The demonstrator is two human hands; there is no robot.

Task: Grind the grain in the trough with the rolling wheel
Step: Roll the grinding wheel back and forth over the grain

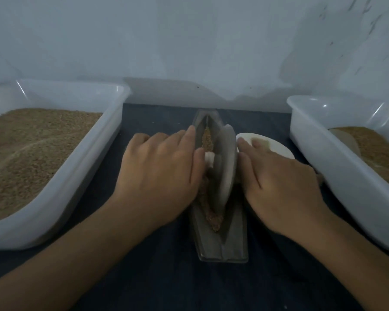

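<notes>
White plastic tubs of brown grain (43, 158) flank a grey, boat-shaped metal trough (222, 243) on dark cloth — its long axis running away from the person. Left hand (162, 173) and right hand (281, 189) press flat on the axle ends of the upright grey rolling wheel (226, 167), mid-trough, over grain (213, 218).

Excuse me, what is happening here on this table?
A person is grinding grain by hand. A narrow metal trough lies on the dark table between two white plastic tubs. A grey wheel stands on edge in its groove. The left hand and the right hand lie flat on either side of the wheel, over its axle. Brown grain lies in the groove beyond the wheel and nearer the person too. The left tub is nearly full of grain; the right tub holds less.
</notes>
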